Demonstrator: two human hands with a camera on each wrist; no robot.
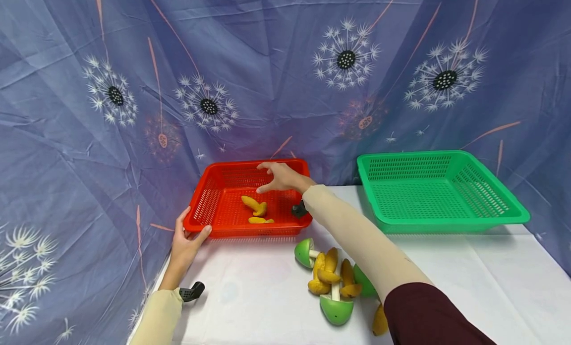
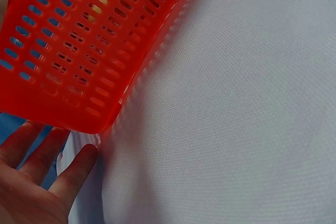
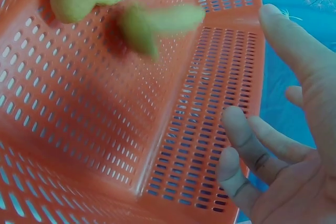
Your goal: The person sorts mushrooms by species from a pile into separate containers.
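2 mushrooms (image 1: 253, 203) lie in the red basket (image 1: 228, 206), below the right grip (image 1: 283, 176)

Glossy, slotted plastic shapes the red basket (image 1: 258, 231) at the left hand (image 1: 185, 247) and under the right hand (image 1: 283, 177); the green basket (image 1: 450, 220), off to the right hand's right, is smooth plastic with a soft sheen. Mushrooms (image 1: 252, 202) below the right hand look matt. The tablecloth (image 1: 250, 290) beside the left hand is matt, finely woven cloth, and the curtain (image 1: 267, 62) beyond both hands is creased, matt fabric.
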